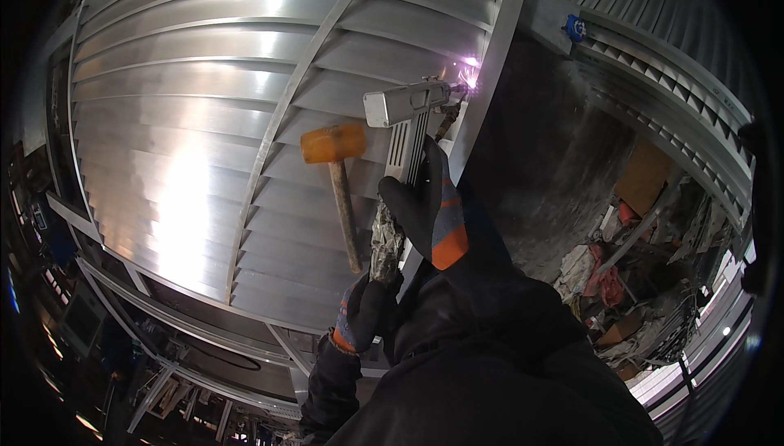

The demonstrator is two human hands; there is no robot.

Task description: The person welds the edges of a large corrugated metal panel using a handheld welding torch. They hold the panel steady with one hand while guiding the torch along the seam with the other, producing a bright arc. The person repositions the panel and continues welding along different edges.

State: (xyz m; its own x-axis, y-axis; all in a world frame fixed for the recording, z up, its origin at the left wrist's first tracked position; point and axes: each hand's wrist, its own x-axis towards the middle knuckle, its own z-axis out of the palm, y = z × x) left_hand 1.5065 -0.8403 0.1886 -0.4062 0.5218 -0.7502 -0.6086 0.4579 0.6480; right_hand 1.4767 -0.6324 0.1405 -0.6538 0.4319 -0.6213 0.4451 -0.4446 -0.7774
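Gloved in black, grey and orange, my right hand is closed around the handle of a silver handheld welding gun. Bright pinkish-white light flares at the gun's nozzle, against the right-hand frame bar of a louvred metal panel. Below the handle runs the gun's cable, wrapped in crumpled grey-brown material. My left hand, in a matching glove, is wrapped round its lower part; some of its fingers are hidden. Left of the gun, a mallet with an amber head and a wooden handle lies on the slats.
A diagonal metal strip crosses the slats. Right of the panel is a dark floor, with a heap of scrap and rags farther right. Another louvred panel stands at the upper right, a blue object on its frame.
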